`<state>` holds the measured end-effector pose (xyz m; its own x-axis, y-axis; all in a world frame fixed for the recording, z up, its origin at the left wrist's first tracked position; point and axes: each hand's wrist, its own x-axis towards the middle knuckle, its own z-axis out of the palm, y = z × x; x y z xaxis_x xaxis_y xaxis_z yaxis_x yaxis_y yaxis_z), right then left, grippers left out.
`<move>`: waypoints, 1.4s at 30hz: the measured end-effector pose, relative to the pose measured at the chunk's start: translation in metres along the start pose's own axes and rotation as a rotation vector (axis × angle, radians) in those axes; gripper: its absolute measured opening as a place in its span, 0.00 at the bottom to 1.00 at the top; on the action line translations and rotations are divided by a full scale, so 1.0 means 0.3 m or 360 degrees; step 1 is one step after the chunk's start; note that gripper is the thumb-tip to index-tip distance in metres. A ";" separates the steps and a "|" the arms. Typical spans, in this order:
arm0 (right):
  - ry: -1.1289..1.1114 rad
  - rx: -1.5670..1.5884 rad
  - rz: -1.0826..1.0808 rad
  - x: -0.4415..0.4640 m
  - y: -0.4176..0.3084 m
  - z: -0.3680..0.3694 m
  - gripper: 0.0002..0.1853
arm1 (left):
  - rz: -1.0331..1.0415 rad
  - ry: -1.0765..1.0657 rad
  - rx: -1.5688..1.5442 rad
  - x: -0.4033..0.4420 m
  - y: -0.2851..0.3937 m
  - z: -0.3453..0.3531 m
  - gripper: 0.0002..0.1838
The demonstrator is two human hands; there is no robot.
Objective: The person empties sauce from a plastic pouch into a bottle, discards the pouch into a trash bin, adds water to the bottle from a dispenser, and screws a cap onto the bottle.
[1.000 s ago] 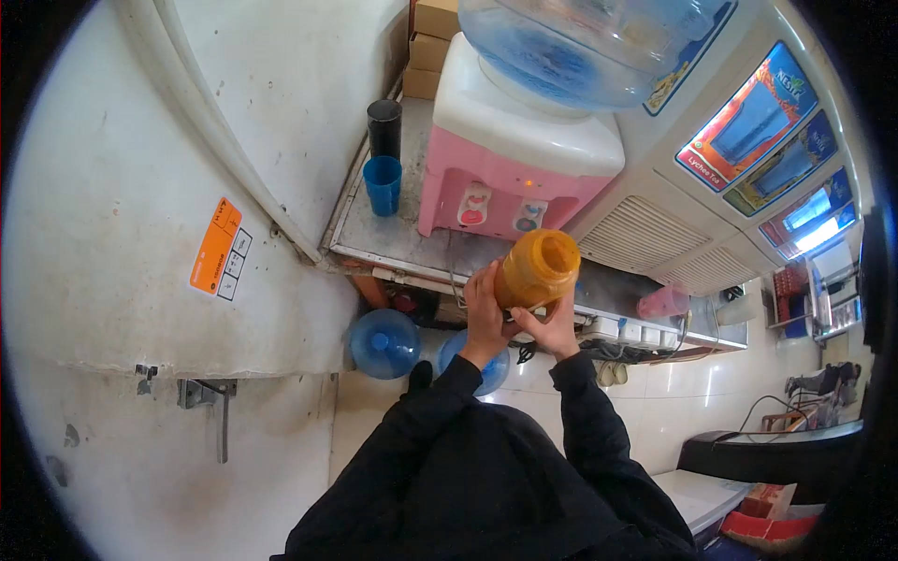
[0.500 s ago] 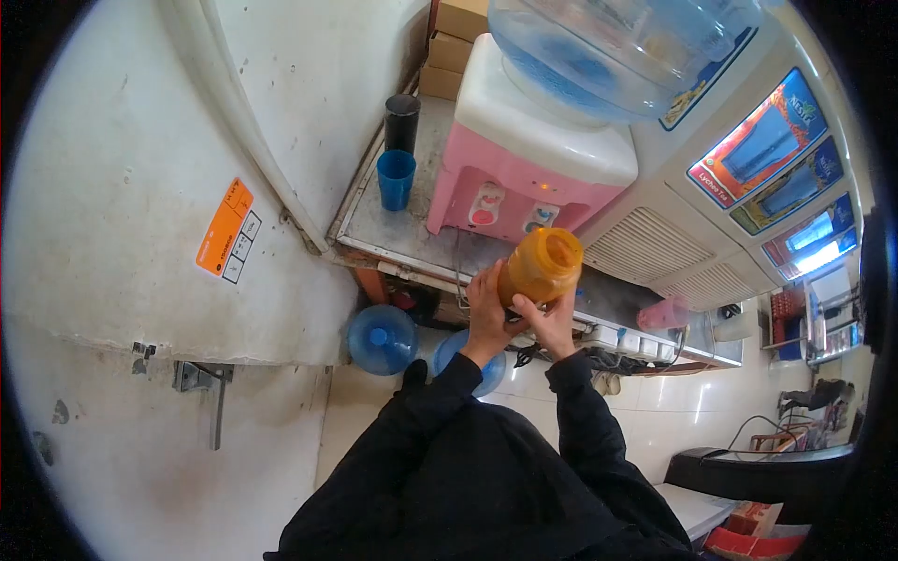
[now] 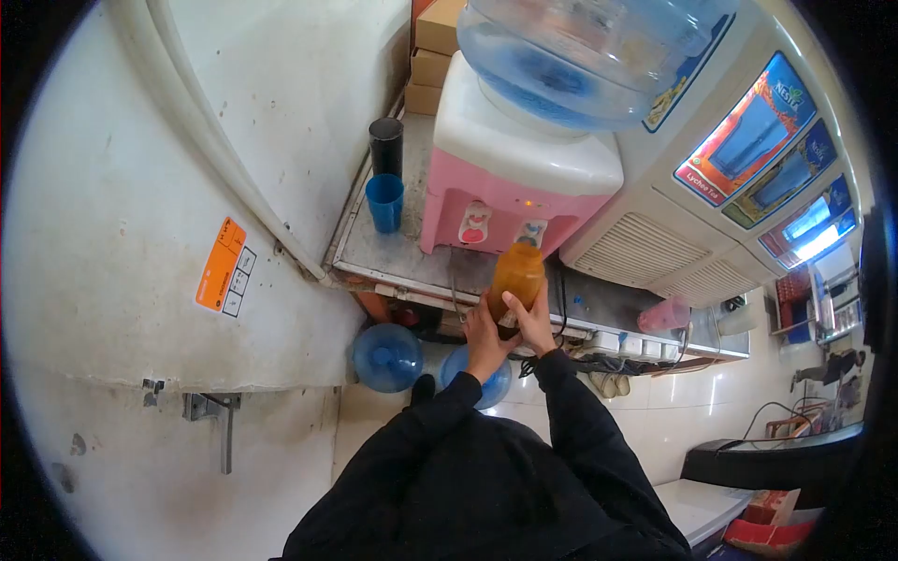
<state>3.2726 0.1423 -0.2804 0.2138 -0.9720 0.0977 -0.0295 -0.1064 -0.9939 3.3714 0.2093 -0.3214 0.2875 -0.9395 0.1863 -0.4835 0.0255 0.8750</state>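
Both my hands are closed around an amber-orange bottle [image 3: 517, 275]. My left hand [image 3: 485, 338] grips its lower left side, and my right hand [image 3: 532, 322] wraps the right side with the thumb across the front. The bottle's narrower top is right in front of the blue tap [image 3: 531, 232] of a pink and white water dispenser [image 3: 524, 173]. Whether bottle and tap touch, I cannot tell. To the left of them is the dispenser's red tap [image 3: 474, 224]. A large clear water jug [image 3: 580, 65] sits on top of the dispenser.
A blue cup [image 3: 384, 204] and a dark tumbler [image 3: 385, 145] stand on the metal counter [image 3: 360, 248]. A pink cup [image 3: 662, 315] is farther right, past a drink machine [image 3: 645, 238]. Blue water jugs [image 3: 387, 357] rest on the floor below. A white door-like panel [image 3: 140, 309] fills the left.
The bottle has moved slightly left and turned more upright, its top now in front of the blue tap. Both hands stay on it. The camera view has shifted a little.
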 end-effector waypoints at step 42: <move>0.0122 -0.0033 0.0085 0.065 0.014 0.002 0.40 | -0.0043 -0.0227 0.0086 0.076 -0.023 0.005 0.60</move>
<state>3.2771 0.1231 -0.2827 0.1358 -0.9895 0.0491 -0.0593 -0.0576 -0.9966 3.3801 0.1873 -0.3240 0.1826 -0.9786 0.0944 -0.5221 -0.0152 0.8527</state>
